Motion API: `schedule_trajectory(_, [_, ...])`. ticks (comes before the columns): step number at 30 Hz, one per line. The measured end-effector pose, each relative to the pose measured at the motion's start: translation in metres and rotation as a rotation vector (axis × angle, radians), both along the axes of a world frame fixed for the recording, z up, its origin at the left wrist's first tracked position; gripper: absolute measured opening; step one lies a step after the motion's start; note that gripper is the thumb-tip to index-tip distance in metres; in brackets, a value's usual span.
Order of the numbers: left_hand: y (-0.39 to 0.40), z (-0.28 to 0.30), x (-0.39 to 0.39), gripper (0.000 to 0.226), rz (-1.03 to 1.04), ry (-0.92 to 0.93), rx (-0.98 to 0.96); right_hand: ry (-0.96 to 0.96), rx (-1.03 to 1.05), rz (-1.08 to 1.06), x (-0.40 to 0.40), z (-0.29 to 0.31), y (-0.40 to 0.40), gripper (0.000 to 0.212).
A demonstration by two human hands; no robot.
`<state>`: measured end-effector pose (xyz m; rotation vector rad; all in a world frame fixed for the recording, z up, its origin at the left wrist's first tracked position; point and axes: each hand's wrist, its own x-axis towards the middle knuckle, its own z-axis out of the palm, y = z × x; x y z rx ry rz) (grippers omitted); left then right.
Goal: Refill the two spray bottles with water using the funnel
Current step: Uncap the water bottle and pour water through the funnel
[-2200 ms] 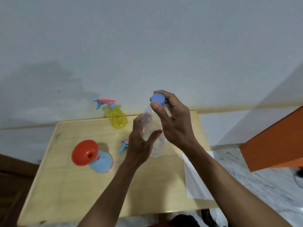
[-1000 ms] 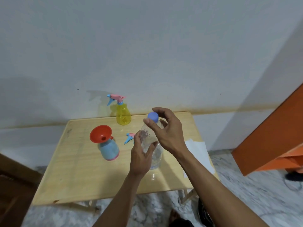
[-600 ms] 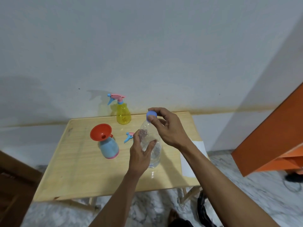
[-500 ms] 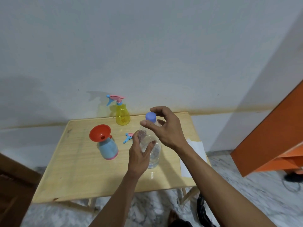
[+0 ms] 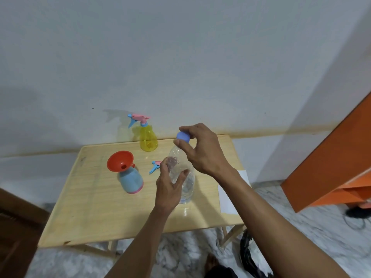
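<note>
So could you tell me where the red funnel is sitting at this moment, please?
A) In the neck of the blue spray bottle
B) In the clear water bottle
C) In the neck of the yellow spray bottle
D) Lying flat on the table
A: the red funnel stands in the open neck of the blue spray bottle, while the yellow spray bottle keeps its trigger head on and the clear water bottle is capped.

A light wooden folding table [image 5: 84, 217] stands against the wall. At its back edge sits a yellow spray bottle [image 5: 148, 140]; left of centre a blue bottle [image 5: 131, 180] with the red funnel [image 5: 119, 161]; mid-table a loose spray head [image 5: 155, 166], the clear water bottle [image 5: 185, 189]; white paper [image 5: 228, 199] overhangs the right edge.
</note>
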<state>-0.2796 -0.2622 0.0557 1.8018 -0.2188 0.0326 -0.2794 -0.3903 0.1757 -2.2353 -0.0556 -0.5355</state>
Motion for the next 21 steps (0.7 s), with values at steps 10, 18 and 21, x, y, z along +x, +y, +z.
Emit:
schedule_trajectory(10, [0.0,-0.006,0.003,0.052,0.027,-0.077,-0.029,0.0,0.5,-0.318,0.011,-0.017,-0.057,0.032])
schedule_trajectory(18, [-0.002,-0.018,0.009,0.058,0.025,-0.078,-0.031,0.539,0.157,-0.376,-0.001,-0.18,-0.069,0.04])
schedule_trajectory(21, [-0.002,-0.025,0.011,0.067,0.003,-0.125,-0.042,0.635,-0.099,-0.376,-0.004,-0.21,-0.066,0.042])
